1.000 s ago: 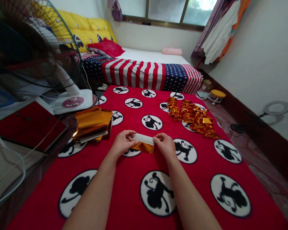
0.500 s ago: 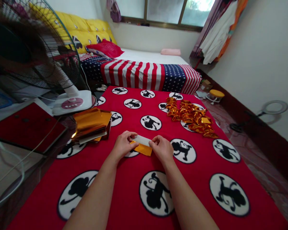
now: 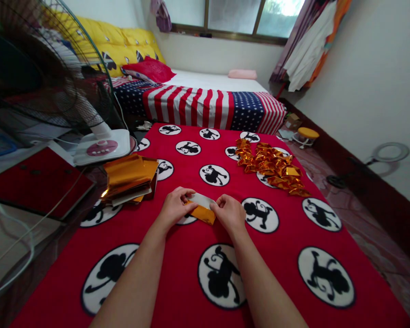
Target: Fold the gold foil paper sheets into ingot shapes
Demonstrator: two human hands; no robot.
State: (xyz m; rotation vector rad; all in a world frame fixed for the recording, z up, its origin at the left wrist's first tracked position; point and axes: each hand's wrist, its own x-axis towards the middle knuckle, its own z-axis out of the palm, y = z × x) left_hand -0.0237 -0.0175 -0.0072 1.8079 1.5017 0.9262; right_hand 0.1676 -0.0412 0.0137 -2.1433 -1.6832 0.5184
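Between my two hands is a partly folded sheet of gold foil paper (image 3: 202, 213), its white back showing along the far side and a gold flap nearer me. My left hand (image 3: 176, 207) pinches its left end, thumb on the gold flap and fingers behind. The right end is gripped between thumb and fingers of my right hand (image 3: 230, 212). A stack of flat gold foil sheets (image 3: 128, 175) lies to the left of my left hand. Over to the right, several folded gold foil pieces (image 3: 271, 166) sit grouped in rows.
A red cloth with monkey prints (image 3: 177, 291) covers the surface under my hands. At the left stands an electric fan (image 3: 102, 146) beside a dark red panel (image 3: 37, 177). Beyond is a bed (image 3: 205, 107); a yellow stool (image 3: 308, 133) is on the floor at right.
My right thumb and fingers have shifted slightly along the right end of the foil paper, and its gold flap now tilts a little differently. My left hand keeps its hold.
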